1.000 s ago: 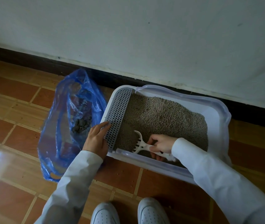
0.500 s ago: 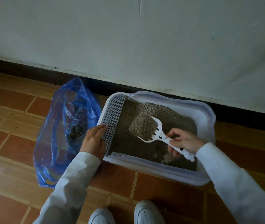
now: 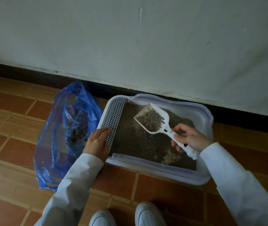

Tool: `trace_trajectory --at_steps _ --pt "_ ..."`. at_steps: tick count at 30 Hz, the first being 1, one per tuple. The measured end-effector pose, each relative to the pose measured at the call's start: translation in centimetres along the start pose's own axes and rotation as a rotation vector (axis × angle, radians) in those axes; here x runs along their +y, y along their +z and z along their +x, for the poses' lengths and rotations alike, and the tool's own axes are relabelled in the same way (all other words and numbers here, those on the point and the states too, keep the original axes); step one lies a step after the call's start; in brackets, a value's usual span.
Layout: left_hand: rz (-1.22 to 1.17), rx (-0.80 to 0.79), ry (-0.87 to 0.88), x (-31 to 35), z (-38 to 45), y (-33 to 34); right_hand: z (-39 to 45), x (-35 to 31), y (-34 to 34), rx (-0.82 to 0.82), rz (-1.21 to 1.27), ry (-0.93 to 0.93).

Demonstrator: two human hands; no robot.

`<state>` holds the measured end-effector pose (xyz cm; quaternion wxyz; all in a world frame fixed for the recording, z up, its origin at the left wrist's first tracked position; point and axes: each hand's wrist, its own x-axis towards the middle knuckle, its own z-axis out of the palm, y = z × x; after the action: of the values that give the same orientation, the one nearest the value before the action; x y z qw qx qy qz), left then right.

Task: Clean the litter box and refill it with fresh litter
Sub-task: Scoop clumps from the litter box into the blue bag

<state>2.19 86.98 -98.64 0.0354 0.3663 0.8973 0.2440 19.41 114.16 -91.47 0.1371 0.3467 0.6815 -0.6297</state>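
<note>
The litter box (image 3: 202, 175) sits on the tiled floor against the dark baseboard, still holding a bed of grey litter (image 3: 135, 141), with a pale bare patch showing near its front right corner. A white slotted scoop (image 3: 153, 119) hangs above the litter with a load of granules in its bowl, tilted with the handle lower than the bowl's far edge. The right hand (image 3: 189, 137) is closed around the scoop's handle. The left hand (image 3: 97, 142) lies flat, fingers extended, on the perforated grate (image 3: 113, 121) at the box's left end, bracing it without gripping anything. Just beside the box to the left, a blue plastic bag (image 3: 61, 132) lies open with dark clumps inside. The step in hand looks like sifting out waste; the refill has not begun. Next, the scoop probably needs a gentle shake so loose granules drop through, then a level carry leftward over the grate to the bag's mouth.
</note>
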Motion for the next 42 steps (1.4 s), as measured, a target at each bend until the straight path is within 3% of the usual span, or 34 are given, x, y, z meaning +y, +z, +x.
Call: trace_trajectory --at_steps 19,24,28,36,42 --pt "-0.013 -0.003 0.02 0.5 0.2 -0.2 -0.6 -1.6 0.2 0.122 0.012 -0.028" --pt "-0.003 -0.009 -0.004 0.2 0.1 -0.4 -0.3 -2.5 1.0 0.088 0.001 -0.038" --pt "0.006 0.009 -0.036 -0.5 -0.2 -1.2 0.3 -4.1 3.4 0.103 -0.006 -0.082" --pt "0.05 0.058 -0.202 -4.2 -2.2 -2.9 5.4 -8.2 11.0 -0.043 -0.113 -0.128" --pt "0.082 0.092 -0.351 -6.7 -4.8 -4.3 9.4 -9.9 17.1 -0.089 -0.341 -0.178"
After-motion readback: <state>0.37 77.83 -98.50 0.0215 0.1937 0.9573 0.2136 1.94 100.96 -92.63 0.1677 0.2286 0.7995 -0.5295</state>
